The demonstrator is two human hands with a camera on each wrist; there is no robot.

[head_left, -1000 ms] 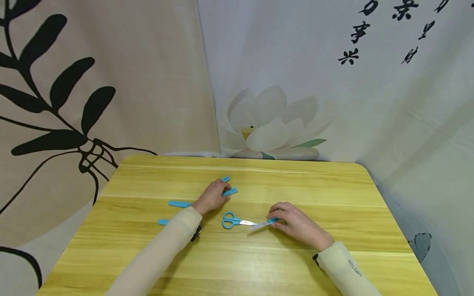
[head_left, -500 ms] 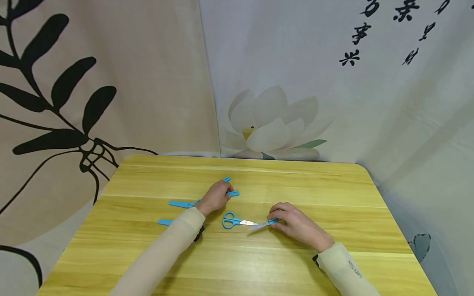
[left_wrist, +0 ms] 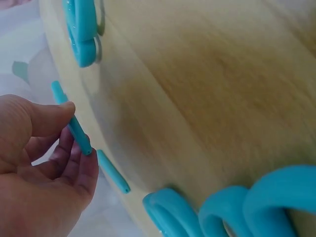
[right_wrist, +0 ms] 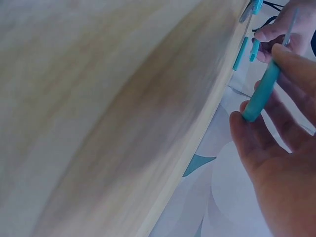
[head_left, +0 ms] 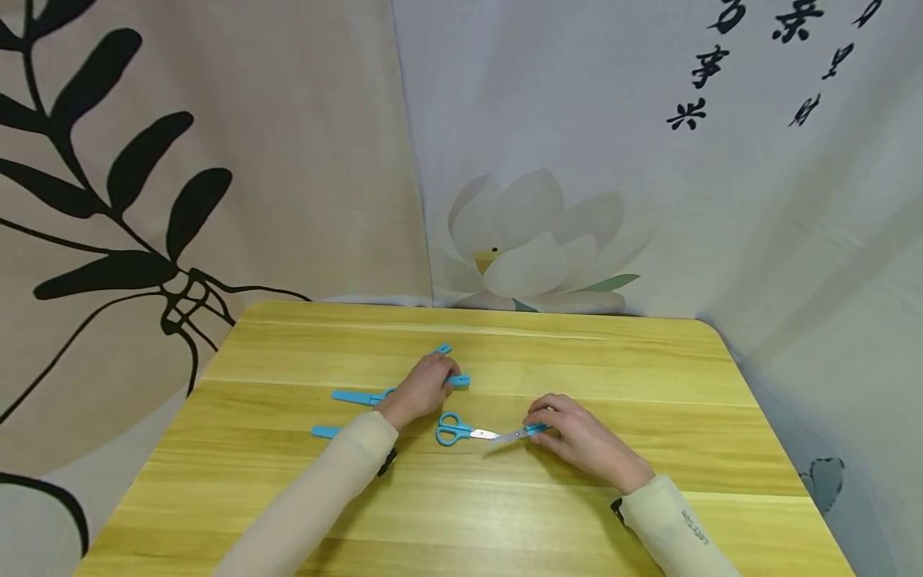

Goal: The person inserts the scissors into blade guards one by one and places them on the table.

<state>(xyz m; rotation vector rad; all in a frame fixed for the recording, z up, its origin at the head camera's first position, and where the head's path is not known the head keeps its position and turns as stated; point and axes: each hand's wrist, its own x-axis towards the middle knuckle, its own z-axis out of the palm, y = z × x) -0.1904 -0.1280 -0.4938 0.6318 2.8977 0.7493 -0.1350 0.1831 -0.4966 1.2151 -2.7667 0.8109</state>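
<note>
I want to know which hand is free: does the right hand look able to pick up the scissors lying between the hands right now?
Probably not yet: the right hand holds another pair of scissors, with the bare blades right by the lying scissors. Nothing else seems in the way.

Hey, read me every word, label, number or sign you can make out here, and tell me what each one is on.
"事" (as it appears): on the pale backdrop.
"兴": on the same backdrop, just below.
The other backdrop characters: cut off or too unclear to read surely.
Right sleeve: small lettering, too blurred to read.
Blue-handled scissors: no lettering I can make out.
</note>
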